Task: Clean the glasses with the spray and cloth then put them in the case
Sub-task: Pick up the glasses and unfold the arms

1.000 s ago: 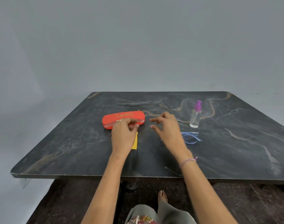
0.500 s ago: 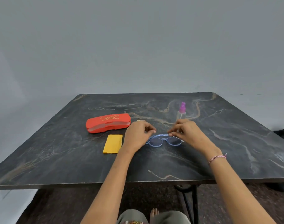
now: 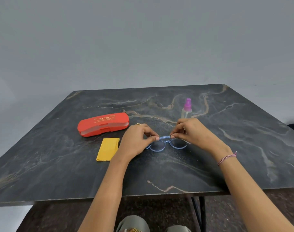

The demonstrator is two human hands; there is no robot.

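I see the glasses (image 3: pixel 160 145) near the middle of the table (image 3: pixel 243 148): a pale blue see-through frame with two rounded lenses. My view has the left hand (image 3: pixel 135 140) knuckles-up, thumb and fingertips pinched on the frame's top left. The right hand (image 3: pixel 194 131) mirrors it, fingers curled and pinching the top right. A gold ring (image 3: pixel 138 124) shows on the left hand, a braided bracelet (image 3: pixel 227 157) on the right wrist. Left of the hands lies a yellow cloth (image 3: pixel 107 149) with zigzag edges. Beyond it sits the red hard case (image 3: pixel 103 124), closed. Far behind the right hand stands a clear spray bottle (image 3: pixel 187 107) with a purple top. The tabletop is dark veined stone.
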